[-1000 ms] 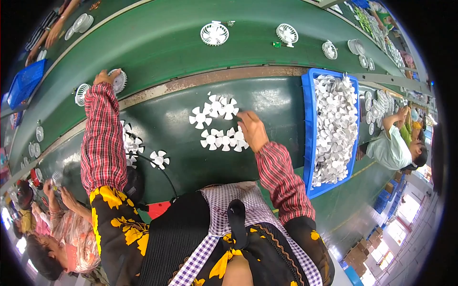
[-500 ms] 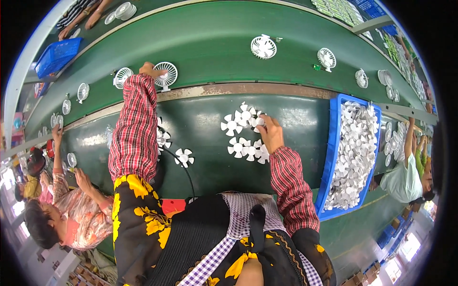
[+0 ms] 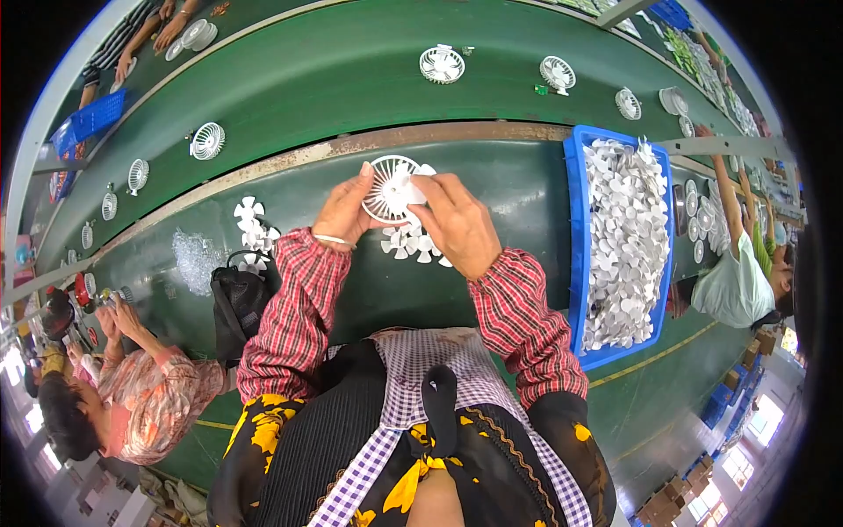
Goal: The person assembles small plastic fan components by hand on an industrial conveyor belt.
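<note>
Over the near side of the green work surface, my left hand [image 3: 341,213] grips a round white fan housing [image 3: 379,204] with a slatted grille, by its left edge. My right hand [image 3: 461,228] holds a white fan blade [image 3: 425,169] against the open face of the housing, fingers closed near its hub. Whether the blade sits on the shaft is hidden by my fingers. Below the hands lies a cluster of loose white fan blades [image 3: 400,244], partly covered. Another small group of fan blades [image 3: 255,234] lies to the left.
A blue crate [image 3: 577,237] heaped with fan blades stands at right. Fan housings [image 3: 442,66] lie along the green belt [image 3: 334,97] beyond a metal rail. At left are a pile of clear small parts [image 3: 198,259] and a black bag [image 3: 239,303]. Co-workers sit on both sides.
My left hand has come back from the belt with a fan housing. My right hand has lifted a fan blade from the cluster, and both hands now meet in the middle.
</note>
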### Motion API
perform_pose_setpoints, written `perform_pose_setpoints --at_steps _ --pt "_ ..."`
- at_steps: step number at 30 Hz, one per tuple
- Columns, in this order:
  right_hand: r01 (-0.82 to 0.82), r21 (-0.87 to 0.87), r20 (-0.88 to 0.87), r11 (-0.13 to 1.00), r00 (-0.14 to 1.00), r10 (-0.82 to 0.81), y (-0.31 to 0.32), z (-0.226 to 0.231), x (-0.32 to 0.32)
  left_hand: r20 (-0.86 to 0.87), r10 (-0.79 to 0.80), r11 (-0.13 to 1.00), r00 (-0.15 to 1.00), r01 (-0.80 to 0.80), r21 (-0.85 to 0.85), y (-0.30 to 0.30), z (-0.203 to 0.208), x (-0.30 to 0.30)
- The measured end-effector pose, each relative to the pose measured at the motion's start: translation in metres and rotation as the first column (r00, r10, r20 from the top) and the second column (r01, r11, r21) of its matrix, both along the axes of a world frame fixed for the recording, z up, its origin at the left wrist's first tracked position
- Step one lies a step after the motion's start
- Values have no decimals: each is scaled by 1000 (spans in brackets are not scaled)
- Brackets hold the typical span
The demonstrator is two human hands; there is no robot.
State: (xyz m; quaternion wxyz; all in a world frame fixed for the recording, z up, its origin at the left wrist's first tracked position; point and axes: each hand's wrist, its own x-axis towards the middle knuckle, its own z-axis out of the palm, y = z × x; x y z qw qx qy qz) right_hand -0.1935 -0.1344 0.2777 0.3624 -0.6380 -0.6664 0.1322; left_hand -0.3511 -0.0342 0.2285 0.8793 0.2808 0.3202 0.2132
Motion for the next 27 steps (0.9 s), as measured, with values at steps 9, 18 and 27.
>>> perform_pose_setpoints --at_steps 9,18,27 --pt "-29 12 132 1000 991 27 -24 -4 -15 -164 -18 949 986 69 308 -49 26 -1" --pt "45 105 84 993 995 -54 -31 -37 -34 -250 60 881 966 66 468 -55 23 -4" --pt "326 63 -144 943 938 -314 -83 -37 -13 -400 -20 720 916 291 630 -78 11 31"
